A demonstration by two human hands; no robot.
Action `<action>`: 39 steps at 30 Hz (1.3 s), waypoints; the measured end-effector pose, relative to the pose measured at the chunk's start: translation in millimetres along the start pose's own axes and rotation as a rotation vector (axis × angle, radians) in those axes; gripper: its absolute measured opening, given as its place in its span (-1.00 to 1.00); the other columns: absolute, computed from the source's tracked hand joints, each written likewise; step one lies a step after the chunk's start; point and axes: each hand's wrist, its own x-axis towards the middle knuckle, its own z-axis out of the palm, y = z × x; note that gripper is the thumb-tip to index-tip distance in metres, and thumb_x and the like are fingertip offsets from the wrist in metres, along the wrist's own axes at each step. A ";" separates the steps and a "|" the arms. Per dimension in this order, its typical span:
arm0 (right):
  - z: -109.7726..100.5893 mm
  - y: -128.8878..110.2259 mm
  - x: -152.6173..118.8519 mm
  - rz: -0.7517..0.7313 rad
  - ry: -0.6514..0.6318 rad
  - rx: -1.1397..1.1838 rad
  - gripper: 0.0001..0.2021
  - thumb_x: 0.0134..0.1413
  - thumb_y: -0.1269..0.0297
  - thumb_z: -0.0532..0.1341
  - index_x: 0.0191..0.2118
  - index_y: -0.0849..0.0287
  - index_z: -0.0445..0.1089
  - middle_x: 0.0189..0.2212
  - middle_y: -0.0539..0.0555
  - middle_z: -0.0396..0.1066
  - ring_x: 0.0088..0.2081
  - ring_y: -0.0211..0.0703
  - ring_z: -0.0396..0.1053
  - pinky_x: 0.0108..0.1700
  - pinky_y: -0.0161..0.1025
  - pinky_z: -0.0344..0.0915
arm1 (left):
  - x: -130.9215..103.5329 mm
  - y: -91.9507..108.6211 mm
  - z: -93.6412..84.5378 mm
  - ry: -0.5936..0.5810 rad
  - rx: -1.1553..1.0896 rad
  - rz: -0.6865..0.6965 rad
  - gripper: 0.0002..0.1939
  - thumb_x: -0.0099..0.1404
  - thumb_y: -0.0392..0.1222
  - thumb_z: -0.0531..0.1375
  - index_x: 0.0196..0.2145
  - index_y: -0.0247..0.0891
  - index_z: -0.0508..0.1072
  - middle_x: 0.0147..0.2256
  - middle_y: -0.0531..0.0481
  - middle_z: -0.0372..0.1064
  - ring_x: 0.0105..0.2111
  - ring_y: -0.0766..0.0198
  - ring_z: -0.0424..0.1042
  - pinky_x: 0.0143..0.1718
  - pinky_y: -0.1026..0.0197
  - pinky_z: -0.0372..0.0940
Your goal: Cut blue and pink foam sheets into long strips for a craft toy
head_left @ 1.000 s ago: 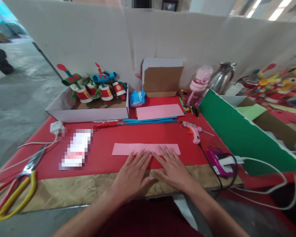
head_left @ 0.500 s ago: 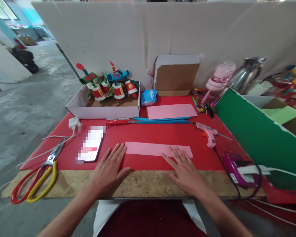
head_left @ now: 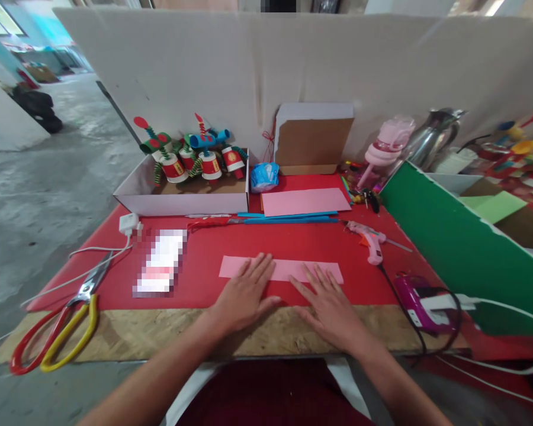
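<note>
A pink paper strip (head_left: 231,267) lies flat across the red tabletop (head_left: 199,284) in front of me. My left hand (head_left: 249,290) rests palm down with its fingertips on the middle of the strip, fingers stretched out. On the strip's right part lies my right hand (head_left: 326,299), flat with its fingers spread. Both thumbs reach toward each other near the table's wooden front edge (head_left: 266,331). Neither hand grips anything. The hands cover part of the strip's lower edge.
Scissors (head_left: 85,290) and a phone (head_left: 162,260) lie on the left. A pink glue gun (head_left: 371,236) and a purple power bank-like block (head_left: 420,307) with cables are at the right. Behind are a box (head_left: 182,204) of paper-cup figures, pink paper (head_left: 306,202) and a green panel (head_left: 462,248).
My left hand has slid rightward along the strip, from its left end to its middle. My right hand stays in place. The view has shifted slightly.
</note>
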 end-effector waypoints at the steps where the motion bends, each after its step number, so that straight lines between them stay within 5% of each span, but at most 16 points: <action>1: 1.1 1.9 -1.2 0.006 0.003 -0.003 -0.40 0.32 -0.15 -0.09 0.38 -0.09 0.00 0.39 0.13 -0.05 0.40 0.14 -0.19 0.34 0.20 -0.09 | -3.9 -11.0 0.9 0.018 0.012 -0.047 -0.19 0.40 0.29 -0.26 0.37 -0.35 -0.05 0.36 -0.19 -0.07 0.38 0.07 -0.12 0.34 -0.03 -0.11; 6: 11.6 21.9 -13.5 0.046 0.092 -0.023 -0.39 0.32 -0.15 -0.11 0.38 -0.04 -0.01 0.41 0.14 -0.17 0.40 0.14 -0.23 0.33 0.19 -0.07 | -30.8 -50.6 2.8 0.096 0.071 -0.173 -0.18 0.40 0.29 -0.20 0.39 -0.33 -0.16 0.36 -0.23 -0.03 0.37 0.04 -0.09 0.35 -0.07 -0.12; 12: 21.6 49.4 -33.8 0.144 0.137 -0.056 -0.36 0.33 -0.13 -0.17 0.41 0.04 -0.12 0.40 0.13 -0.10 0.40 0.08 -0.16 0.33 0.24 -0.09 | -41.8 -49.5 2.7 0.115 0.103 -0.252 -0.20 0.40 0.28 -0.18 0.38 -0.34 -0.12 0.34 -0.28 -0.01 0.36 0.01 -0.05 0.32 -0.13 -0.09; 17: 5.8 58.4 -47.6 0.199 0.054 -0.047 -0.36 0.34 -0.09 -0.17 0.41 0.07 -0.16 0.38 0.10 -0.06 0.39 0.07 -0.12 0.34 0.24 -0.09 | -53.1 -51.5 5.8 0.159 0.139 -0.281 -0.15 0.38 0.32 -0.20 0.37 -0.39 -0.07 0.32 -0.35 0.04 0.35 -0.10 -0.03 0.29 -0.24 -0.05; 23: -28.4 25.6 -30.4 0.285 0.078 0.023 -0.31 0.36 -0.06 -0.18 0.39 0.37 -0.08 0.38 0.24 -0.11 0.40 0.10 -0.18 0.37 0.19 -0.17 | -38.3 -39.5 -11.0 0.236 0.171 -0.246 -0.18 0.40 0.25 -0.23 0.35 -0.48 0.00 0.32 -0.38 0.02 0.35 -0.10 -0.06 0.31 -0.19 -0.06; 30: -20.4 -39.2 32.3 0.013 -0.003 0.193 -0.38 0.41 0.02 -0.23 0.38 0.34 -0.04 0.36 0.22 -0.02 0.39 -0.06 -0.11 0.38 0.01 -0.07 | 5.0 1.5 7.7 0.116 0.022 0.024 -0.37 0.48 0.05 -0.25 0.35 -0.33 0.05 0.33 -0.19 0.05 0.34 0.10 0.02 0.29 -0.02 0.06; 34: -8.6 -27.6 38.9 0.073 0.029 0.107 -0.39 0.39 0.02 -0.13 0.38 0.31 -0.03 0.37 0.21 -0.07 0.40 0.01 -0.18 0.39 0.12 -0.17 | -4.8 -12.7 20.4 0.120 0.012 0.041 -0.28 0.43 0.21 -0.17 0.38 -0.25 -0.06 0.34 -0.17 0.03 0.34 0.05 0.01 0.31 -0.10 0.00; 39: -2.8 10.6 22.3 0.210 0.043 0.075 -0.33 0.36 -0.03 -0.13 0.40 0.32 -0.14 0.38 0.26 -0.13 0.40 0.04 -0.18 0.37 0.14 -0.12 | -30.9 -38.3 11.8 0.174 0.052 -0.077 -0.23 0.41 0.23 -0.15 0.40 -0.22 -0.22 0.34 -0.17 0.00 0.34 0.02 0.00 0.29 -0.11 0.03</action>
